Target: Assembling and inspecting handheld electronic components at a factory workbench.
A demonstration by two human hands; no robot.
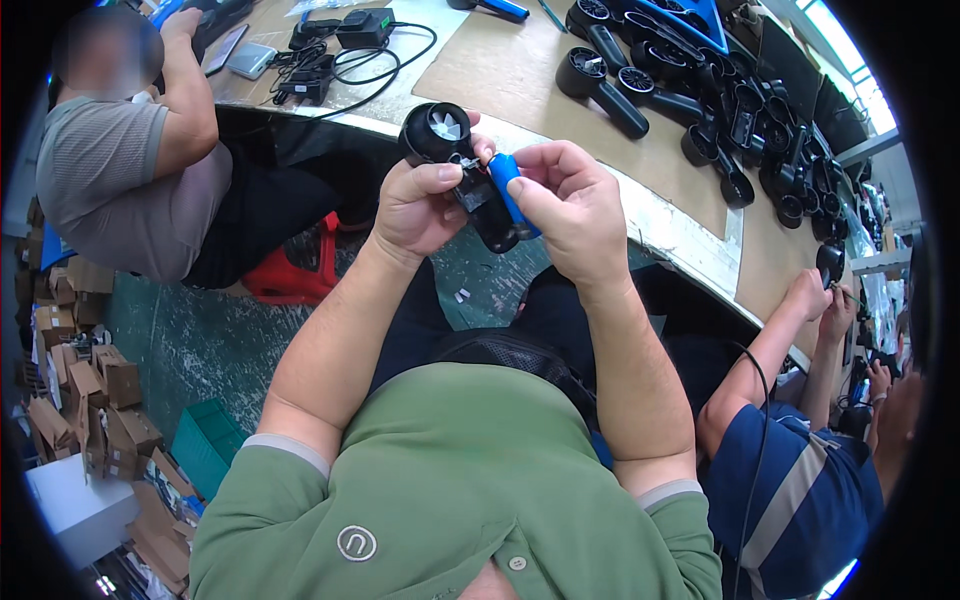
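In front of my body, my left hand [418,208] is closed round a black handheld fan [432,128] with pale blades in its round head. The handle is opened up, and small wires show near its top. My right hand [582,208] pinches a blue cylindrical battery [508,182] between thumb and fingers. The battery lies along the handle's right side, tilted with its upper end toward the fan head. My fingers partly cover the battery and the handle, so whether the battery sits inside the handle I cannot tell.
Several black fan housings [735,120] are heaped at the table's far right, beside a blue tray [690,22]. Black adapters and cables [365,28] lie far left. Co-workers sit at both sides, one near a red stool [295,265]. A green crate [207,440] and cardboard boxes stand lower left.
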